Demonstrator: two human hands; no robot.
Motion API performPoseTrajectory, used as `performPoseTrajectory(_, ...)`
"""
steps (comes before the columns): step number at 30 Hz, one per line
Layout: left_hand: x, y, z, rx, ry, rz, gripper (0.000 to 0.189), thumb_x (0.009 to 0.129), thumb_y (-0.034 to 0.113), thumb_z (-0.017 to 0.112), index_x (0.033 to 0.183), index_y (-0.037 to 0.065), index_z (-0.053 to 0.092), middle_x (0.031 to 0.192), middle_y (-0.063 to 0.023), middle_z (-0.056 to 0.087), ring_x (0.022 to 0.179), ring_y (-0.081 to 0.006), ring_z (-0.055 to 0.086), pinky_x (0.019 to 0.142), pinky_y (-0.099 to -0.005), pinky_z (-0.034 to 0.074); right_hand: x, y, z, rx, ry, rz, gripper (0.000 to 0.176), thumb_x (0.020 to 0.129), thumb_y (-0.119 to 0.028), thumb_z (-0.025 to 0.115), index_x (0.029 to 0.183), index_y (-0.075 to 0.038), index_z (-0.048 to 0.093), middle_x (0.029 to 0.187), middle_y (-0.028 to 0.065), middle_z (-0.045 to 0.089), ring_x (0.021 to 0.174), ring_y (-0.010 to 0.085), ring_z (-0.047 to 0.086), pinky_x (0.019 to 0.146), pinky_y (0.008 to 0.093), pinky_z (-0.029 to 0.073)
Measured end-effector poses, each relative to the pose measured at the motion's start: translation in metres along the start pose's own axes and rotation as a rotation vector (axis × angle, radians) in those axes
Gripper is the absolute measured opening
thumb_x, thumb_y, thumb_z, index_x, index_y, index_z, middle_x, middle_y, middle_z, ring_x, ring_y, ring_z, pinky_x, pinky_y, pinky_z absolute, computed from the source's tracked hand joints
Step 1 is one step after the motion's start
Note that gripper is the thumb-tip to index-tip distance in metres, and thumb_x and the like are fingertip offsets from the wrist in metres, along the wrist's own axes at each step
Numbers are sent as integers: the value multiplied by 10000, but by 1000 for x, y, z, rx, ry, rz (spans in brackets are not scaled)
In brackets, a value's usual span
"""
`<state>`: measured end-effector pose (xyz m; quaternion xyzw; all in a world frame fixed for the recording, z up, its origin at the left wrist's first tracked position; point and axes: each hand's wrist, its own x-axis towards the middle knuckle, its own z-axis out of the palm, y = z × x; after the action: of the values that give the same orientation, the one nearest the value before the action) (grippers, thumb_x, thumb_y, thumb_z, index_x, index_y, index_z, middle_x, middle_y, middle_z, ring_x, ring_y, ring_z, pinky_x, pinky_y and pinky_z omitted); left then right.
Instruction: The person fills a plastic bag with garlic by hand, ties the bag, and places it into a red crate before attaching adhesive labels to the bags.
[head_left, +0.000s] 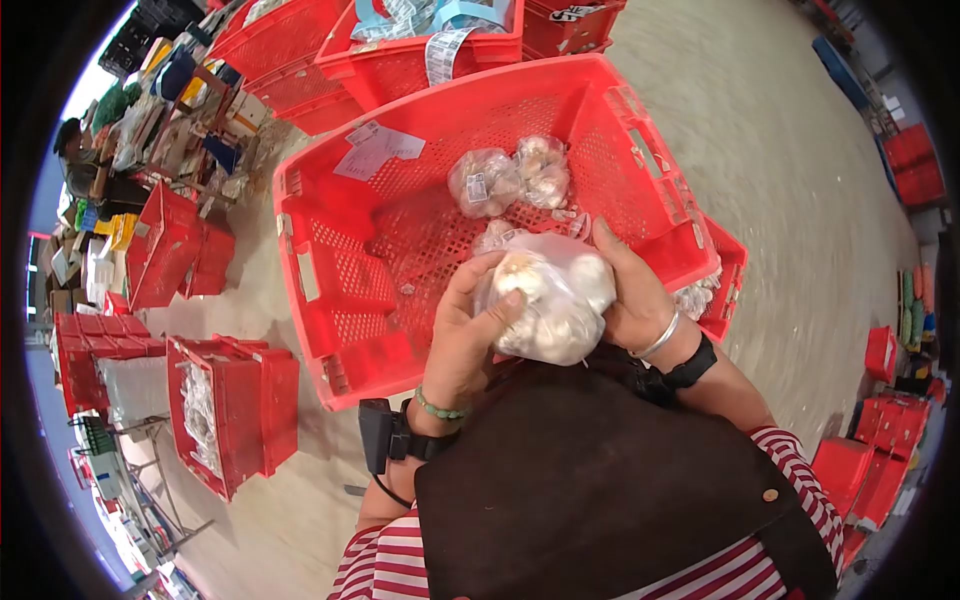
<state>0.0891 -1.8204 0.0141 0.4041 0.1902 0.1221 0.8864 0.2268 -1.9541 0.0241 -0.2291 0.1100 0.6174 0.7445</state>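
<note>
Between my two hands is a clear plastic bag of garlic bulbs (545, 310), held over the near side of a red crate (340, 240). My left hand (470, 320) grips the bag's left side, thumb across its front. Cupped against the right side is my right hand (635, 295), its thumb pointing up. Inside the crate lie two more bags of garlic, a labelled bag (485, 183) and a second bag (543, 172) beside it. Another bag (497, 236) is partly hidden behind the held one. A paper sheet (378, 152) sticks to the crate's inner wall.
Behind stands another red crate (400, 75) with bags and blue strips in it. More red crates, one with bagged goods (200, 415), stand at the left. A person (85, 165) is at the far left near piled goods. Concrete floor (800, 230) stretches to the right.
</note>
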Motion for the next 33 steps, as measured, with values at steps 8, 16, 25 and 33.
performPoseTrajectory(8,16,-11,22,-43,64,-53,326,882,66,575,1181,43,446,1089,-90,551,944,-155,578,774,-298,520,-18,-5,-6,-228,3,-104,444,880,-179,568,1279,-47,426,1201,106,552,1088,228,561,909,378,480)
performPoseTrajectory(16,16,2,-14,286,-18,-152,333,930,205,522,1219,47,477,1092,-79,565,983,-168,572,812,-300,481,-105,-98,-45,-378,259,-644,430,793,-183,574,1165,25,517,1067,151,617,931,250,628,806,377,542)
performPoseTrajectory(25,-26,-24,-101,1086,578,146,298,783,179,690,988,-10,585,910,-149,598,825,-247,615,721,-335,491,-119,-234,-89,-2457,1080,-880,550,783,-149,654,1281,-36,453,1221,167,530,1015,236,566,833,341,483)
performPoseTrajectory(33,-13,-12,-67,1392,771,197,203,767,212,664,862,36,624,790,-122,611,733,-312,603,639,-378,480,184,-91,-21,-2493,-394,-424,465,754,-113,619,1203,-69,508,1037,179,563,991,349,539,888,391,431)
